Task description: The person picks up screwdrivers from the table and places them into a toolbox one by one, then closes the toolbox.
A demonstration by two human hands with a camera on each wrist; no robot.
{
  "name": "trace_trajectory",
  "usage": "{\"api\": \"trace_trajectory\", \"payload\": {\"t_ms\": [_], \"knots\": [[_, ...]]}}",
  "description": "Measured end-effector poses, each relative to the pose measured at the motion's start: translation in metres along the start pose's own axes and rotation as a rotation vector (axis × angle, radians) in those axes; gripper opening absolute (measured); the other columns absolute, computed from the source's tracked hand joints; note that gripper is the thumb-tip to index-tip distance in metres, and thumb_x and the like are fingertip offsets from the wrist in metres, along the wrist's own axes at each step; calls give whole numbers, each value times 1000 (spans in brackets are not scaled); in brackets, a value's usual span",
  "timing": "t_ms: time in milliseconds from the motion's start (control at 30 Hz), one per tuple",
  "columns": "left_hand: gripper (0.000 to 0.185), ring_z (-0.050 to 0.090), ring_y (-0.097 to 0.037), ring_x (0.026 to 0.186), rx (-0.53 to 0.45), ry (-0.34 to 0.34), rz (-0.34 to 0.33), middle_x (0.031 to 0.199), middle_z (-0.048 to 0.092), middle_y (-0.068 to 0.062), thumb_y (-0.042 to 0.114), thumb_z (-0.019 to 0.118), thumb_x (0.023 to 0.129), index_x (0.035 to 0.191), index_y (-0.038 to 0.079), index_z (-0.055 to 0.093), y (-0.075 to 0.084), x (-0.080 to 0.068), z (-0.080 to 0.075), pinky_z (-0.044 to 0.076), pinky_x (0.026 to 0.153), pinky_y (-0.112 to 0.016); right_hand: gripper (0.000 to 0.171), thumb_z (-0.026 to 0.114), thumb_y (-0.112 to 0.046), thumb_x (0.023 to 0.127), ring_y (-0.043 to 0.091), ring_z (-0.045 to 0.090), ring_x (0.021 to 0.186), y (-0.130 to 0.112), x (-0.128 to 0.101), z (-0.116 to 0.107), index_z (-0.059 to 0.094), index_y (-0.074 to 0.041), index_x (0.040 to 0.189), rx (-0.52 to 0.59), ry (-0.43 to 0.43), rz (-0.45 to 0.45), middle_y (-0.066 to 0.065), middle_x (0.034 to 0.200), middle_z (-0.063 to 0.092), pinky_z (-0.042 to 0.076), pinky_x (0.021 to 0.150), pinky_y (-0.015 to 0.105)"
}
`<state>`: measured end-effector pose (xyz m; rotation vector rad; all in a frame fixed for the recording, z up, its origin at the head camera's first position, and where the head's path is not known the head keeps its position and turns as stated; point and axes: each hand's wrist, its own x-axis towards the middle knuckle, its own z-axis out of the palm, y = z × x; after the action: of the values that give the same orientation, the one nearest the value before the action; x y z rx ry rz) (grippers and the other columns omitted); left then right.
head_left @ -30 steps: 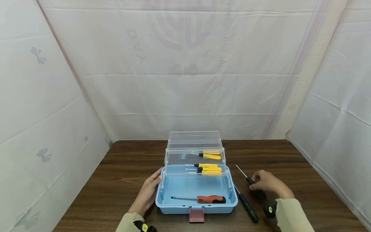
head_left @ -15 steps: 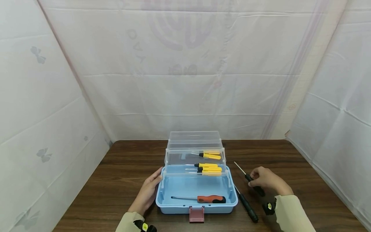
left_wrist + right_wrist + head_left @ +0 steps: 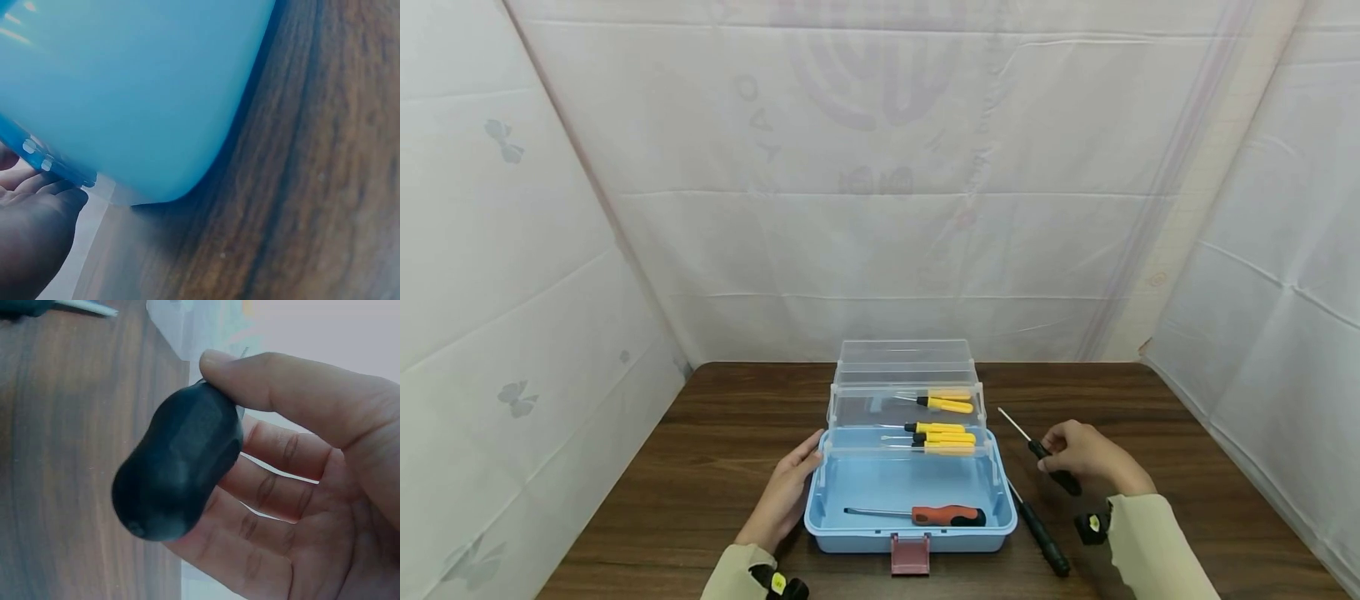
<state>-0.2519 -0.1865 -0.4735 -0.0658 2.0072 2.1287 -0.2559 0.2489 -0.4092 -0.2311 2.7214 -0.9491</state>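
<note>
We see an open blue toolbox [image 3: 910,533] on a desk [image 3: 700,467]. Our left hand [image 3: 782,496] rests flat against the toolbox's left side, fingers relaxed. Right of the toolbox, our right hand [image 3: 1090,454] grips a black screwdriver [image 3: 1054,472], lifted off the desk. Another screwdriver [image 3: 1037,533] lies beside the toolbox.

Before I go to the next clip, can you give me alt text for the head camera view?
A person's right hand holds a black-handled screwdriver beside an open blue toolbox on a wooden table, while the left hand rests against the box's left side. Yellow-handled screwdrivers lie in its clear trays, an orange-and-black one in the base.
</note>
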Motion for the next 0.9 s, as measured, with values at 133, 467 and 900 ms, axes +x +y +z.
{"api": "trace_trajectory", "payload": {"t_ms": [133,467,900], "knots": [[53,21,-39,145,-1,-10,2,158,21,-21,21,42,103,151,4,27,1,1,0,23,116,-54,24,73,-13,81,16,54,62,-3,1,-4,62,2,96,11,-8,-11,5,82,60,49,52,30],[53,21,-38,146,-3,-15,-5,159,20,-19,19,43,102,151,7,27,-1,3,-5,23,116,-54,29,73,-14,82,16,57,68,-11,3,-17,63,4,102,4,-31,-34,7,85,63,53,55,31],[52,21,-38,145,-4,-18,-7,158,21,-19,20,42,102,151,6,28,1,4,-3,24,116,-53,27,71,-15,84,16,54,62,-18,7,-31,65,4,102,6,-36,-86,6,83,63,49,53,30]]}}
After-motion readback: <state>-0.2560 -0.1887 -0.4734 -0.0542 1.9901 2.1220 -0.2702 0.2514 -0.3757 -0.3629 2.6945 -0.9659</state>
